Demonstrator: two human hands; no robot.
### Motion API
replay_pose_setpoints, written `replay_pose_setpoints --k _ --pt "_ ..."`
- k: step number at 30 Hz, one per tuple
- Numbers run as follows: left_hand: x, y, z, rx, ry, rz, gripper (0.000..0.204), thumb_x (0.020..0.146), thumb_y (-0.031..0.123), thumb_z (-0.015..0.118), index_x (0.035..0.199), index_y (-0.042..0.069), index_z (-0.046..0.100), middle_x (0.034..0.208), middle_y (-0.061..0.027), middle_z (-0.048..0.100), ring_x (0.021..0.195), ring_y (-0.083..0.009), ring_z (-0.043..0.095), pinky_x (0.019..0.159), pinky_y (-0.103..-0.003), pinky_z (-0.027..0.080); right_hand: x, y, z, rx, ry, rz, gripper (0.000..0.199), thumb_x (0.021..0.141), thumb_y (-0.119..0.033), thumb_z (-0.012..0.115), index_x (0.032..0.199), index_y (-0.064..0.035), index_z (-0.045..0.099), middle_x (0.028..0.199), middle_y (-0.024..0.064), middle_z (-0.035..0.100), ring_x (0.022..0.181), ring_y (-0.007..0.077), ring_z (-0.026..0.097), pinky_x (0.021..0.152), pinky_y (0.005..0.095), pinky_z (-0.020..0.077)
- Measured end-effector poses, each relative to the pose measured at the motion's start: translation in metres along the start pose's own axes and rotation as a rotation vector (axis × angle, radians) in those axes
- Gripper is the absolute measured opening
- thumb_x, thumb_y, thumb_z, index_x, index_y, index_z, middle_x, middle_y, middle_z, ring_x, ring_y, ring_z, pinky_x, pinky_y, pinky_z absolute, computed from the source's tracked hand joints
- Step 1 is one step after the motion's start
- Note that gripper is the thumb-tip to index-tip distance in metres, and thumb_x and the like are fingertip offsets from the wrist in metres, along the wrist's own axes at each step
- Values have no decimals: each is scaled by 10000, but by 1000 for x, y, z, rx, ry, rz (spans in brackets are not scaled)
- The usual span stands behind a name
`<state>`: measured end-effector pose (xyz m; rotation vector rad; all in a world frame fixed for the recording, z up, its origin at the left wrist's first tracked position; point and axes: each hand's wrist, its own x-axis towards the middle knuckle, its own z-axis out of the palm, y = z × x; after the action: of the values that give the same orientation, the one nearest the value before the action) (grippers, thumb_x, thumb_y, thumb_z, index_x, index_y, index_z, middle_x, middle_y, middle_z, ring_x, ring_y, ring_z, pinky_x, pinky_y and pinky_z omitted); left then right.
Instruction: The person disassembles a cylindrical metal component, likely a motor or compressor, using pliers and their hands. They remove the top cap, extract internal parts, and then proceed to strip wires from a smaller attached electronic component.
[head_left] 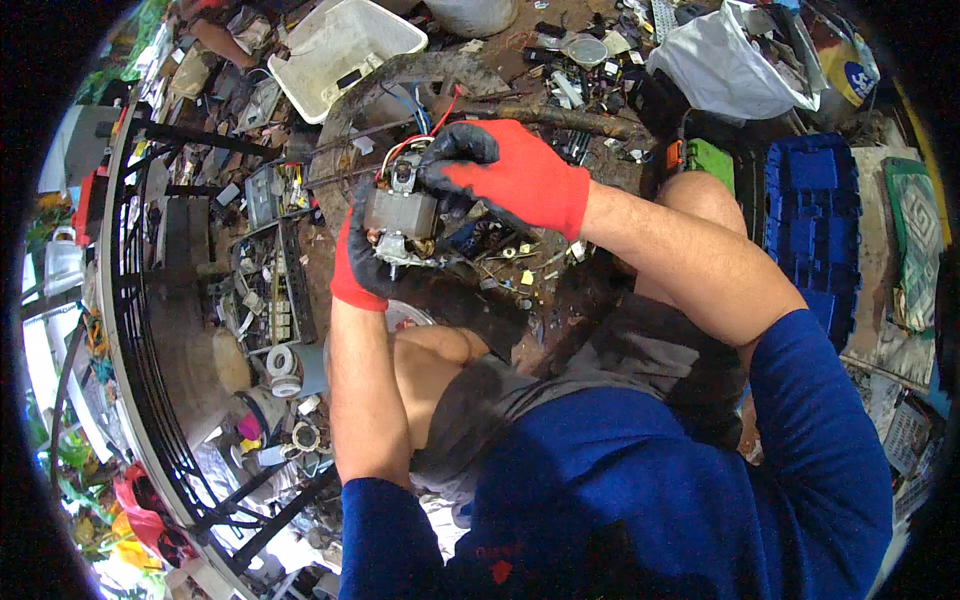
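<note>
A small electric motor (400, 212) with a grey laminated metal body is held up in front of me, its metal end brackets at top and bottom. Red, blue and white wires (420, 112) rise from its upper end. My left hand (362, 250), in a red and black work glove, is wrapped round the motor's left side and lower part. My right hand (490, 170), gloved alike, has its thumb and fingers closed at the upper bracket. Part of the left fingers is hidden behind the motor.
A white plastic bin (345, 55) lies beyond the motor. Scrap parts litter the ground around a round, dirty work block (345, 110). A black metal rack (150, 330) runs along the left. To the right are a blue plastic case (815, 220) and a white sack (735, 60) of scrap.
</note>
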<state>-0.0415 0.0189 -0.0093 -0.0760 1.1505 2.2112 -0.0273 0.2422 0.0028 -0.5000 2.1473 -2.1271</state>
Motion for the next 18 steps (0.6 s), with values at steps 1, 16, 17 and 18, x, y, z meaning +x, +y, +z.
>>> replay_pose_setpoints --k 1,16,17,18 --pt "-5 2 10 -120 -71 6 690 917 605 485 1395 108 474 1317 -140 577 1122 -320 604 951 -493 504 2 1 -1 32 4 24 248 870 -212 654 1055 -48 671 891 90 700 797 170 630 756 334 505" --pt "-11 0 -4 -211 -25 324 709 882 579 469 1404 100 468 1382 -159 520 1145 -350 571 911 -493 516 -2 -15 2 58 -94 -103 341 808 -150 703 1128 -50 640 1053 100 698 994 172 639 919 340 488" --pt "-10 1 -7 -192 -26 323 711 882 581 466 1405 100 467 1384 -158 519 1147 -351 569 912 -494 516 -1 -10 4 80 -98 -142 349 805 -154 708 1131 -51 638 1060 102 696 1001 174 639 920 341 489" --pt "-10 1 -10 -173 -28 323 713 882 583 464 1407 100 466 1386 -156 518 1148 -352 567 913 -495 515 -1 -6 5 102 -101 -181 356 802 -157 714 1133 -51 635 1067 104 694 1007 176 640 920 343 490"
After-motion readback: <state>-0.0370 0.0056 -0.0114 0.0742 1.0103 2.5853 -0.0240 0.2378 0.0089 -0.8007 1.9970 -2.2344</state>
